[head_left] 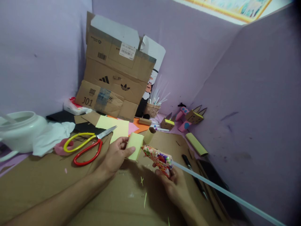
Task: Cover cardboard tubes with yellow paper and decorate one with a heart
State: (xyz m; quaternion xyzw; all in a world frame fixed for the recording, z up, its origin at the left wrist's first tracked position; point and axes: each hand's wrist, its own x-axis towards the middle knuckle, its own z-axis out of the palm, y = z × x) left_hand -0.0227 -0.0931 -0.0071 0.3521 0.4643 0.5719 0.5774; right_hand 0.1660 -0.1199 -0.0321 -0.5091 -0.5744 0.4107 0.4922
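Observation:
In the head view my left hand (pixel 117 156) grips a small piece covered in pale yellow paper (pixel 135 142), thumb on its face and fingers behind. My right hand (pixel 172 182) is wrapped round the handle of a flower-patterned hot glue gun (pixel 158 157). A long translucent glue stick (pixel 211 183) sticks out of the gun's rear. The nozzle points left, right at the edge of the yellow piece; whether it touches I cannot tell. Scissors (pixel 90 144) with one yellow and one red handle lie left of my left hand, blades pointing away.
A cardboard tube (pixel 150 135) stands behind the nozzle. Yellow sheets (pixel 119 125) lie at the back, before a propped-up cardboard box (pixel 117 69). A white pot (pixel 21 131) is at left. A black-handled cutter (pixel 195 175) and a yellow tube (pixel 196 144) lie at right.

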